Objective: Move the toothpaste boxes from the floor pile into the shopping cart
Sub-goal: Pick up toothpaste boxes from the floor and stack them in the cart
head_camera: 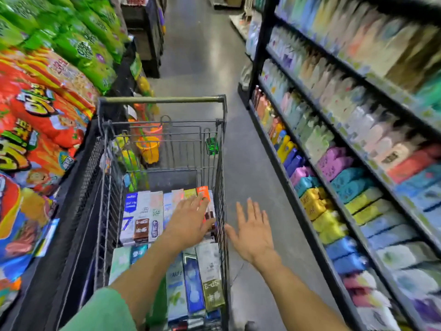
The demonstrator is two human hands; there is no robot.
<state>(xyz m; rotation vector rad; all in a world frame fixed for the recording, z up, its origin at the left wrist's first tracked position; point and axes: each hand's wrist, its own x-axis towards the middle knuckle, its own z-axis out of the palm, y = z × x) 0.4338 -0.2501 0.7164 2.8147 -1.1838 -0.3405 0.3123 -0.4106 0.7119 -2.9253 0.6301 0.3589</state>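
Observation:
A grey wire shopping cart (162,100) stands in the aisle with several toothpaste boxes (143,216) laid flat in rows on its floor. My left hand (191,218) reaches into the cart with straight fingers resting on the boxes at the right side, near an orange box (202,191). Just outside the cart's right wall, my right hand (253,232) hovers open over the floor, fingers spread, holding nothing. More boxes (198,283) lie in the near part of the cart. No floor pile is in view.
Shelves of colourful packaged goods (346,175) line the right side of the aisle. Stacked red and green snack bags (47,103) crowd the left, close against the cart. Yellow and orange buckets (149,149) stand beyond the cart. The grey floor (202,56) runs ahead.

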